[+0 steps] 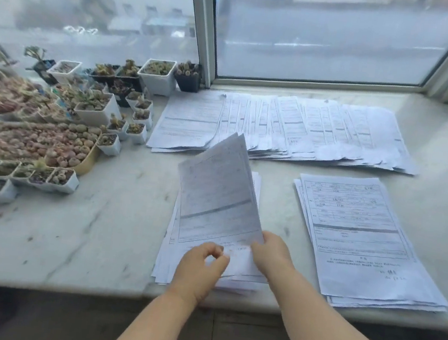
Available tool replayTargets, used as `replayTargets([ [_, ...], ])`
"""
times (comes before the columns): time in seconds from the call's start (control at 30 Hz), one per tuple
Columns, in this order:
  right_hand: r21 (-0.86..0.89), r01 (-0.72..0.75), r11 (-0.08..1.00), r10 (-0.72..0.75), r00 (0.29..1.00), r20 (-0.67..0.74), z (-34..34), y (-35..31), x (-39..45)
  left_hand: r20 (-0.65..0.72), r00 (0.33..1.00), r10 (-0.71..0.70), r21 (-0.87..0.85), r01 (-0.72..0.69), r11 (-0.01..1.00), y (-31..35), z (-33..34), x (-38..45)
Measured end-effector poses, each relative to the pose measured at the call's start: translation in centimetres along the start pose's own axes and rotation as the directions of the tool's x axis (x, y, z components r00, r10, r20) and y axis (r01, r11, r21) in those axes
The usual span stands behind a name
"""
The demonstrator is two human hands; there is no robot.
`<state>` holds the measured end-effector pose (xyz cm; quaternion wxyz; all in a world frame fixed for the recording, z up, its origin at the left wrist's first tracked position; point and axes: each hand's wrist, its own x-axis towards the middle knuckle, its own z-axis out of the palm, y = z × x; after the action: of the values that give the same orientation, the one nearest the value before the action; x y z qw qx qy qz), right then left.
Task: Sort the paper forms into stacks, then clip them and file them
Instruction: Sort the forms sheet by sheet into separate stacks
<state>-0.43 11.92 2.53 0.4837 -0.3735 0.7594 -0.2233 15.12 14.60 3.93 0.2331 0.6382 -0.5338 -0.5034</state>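
Nearest, the left hand [201, 263] curls its fingers above the near white printed-form stack [166, 261]; the right hand [270, 250] pinches a lifted sheet [218, 191] by its lower corner; sorting is underway, judging; next, laying it on the matching pile [364, 238].

Print on the lifted forms [218, 194] is too blurred to read
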Motion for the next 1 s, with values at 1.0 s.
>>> replayTargets([
  [1.0,0.383,0.606,0.697,-0.610,0.782,-0.127,-14.4,-31.0,-11.3,-0.417,0.794,0.441,-0.492,-0.606,0.625,25.6,-24.3,4.4],
])
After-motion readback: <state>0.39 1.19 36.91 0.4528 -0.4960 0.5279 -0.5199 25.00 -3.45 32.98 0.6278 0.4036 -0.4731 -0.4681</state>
